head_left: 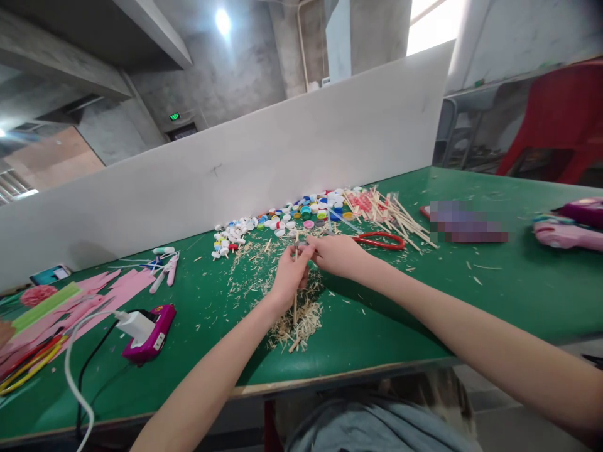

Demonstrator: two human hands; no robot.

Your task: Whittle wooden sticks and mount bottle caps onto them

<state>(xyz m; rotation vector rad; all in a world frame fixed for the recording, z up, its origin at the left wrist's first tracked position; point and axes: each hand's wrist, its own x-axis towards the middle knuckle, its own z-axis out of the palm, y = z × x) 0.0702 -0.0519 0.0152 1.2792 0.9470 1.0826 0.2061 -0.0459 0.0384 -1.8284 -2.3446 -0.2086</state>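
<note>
My left hand (pixel 293 276) is closed around a thin wooden stick (pixel 296 307) that stands nearly upright, its lower end pointing toward the table's near edge. Fingers of my right hand (pixel 336 254) are pinched together against the stick's upper part, touching my left fingers. A small greyish thing seems to be between them, too small and covered to name. Under both hands lies a heap of pale wood shavings (pixel 308 323), with loose bits scattered around. Just beyond my right hand are red scissor handles (pixel 381 240).
Several coloured bottle caps (pixel 282 221) line the white partition (pixel 264 163). More wooden sticks (pixel 400 216) lie back right. On the green table (pixel 377 345) at left are a purple power strip (pixel 157 336) with a white plug and cable, pink sheets (pixel 103 292) and a glue gun (pixel 164 273).
</note>
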